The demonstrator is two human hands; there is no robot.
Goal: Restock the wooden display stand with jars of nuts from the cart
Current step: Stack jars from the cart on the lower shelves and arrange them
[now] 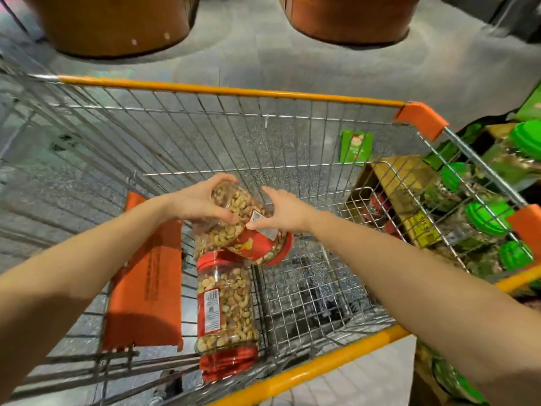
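Gripping the clear, red-lidded plastic nut jar (234, 204) at its 11 o'clock base is the left hand (199, 200). Its long axis runs toward 5 o'clock; the right hand (285, 213) touches it, clasp unclear

The floor (263, 63) was grey and finely speckled, with a dull sheen and a faint rainbow glare toward the left. Two round brown wooden tubs stood at its far side, the left tub (117, 22) and the right tub (351, 16), each with a dark shadow at its foot. A dark, blurred shape (515, 16) filled the top right corner. Nearest the camera lay a paler grey patch (366, 376).
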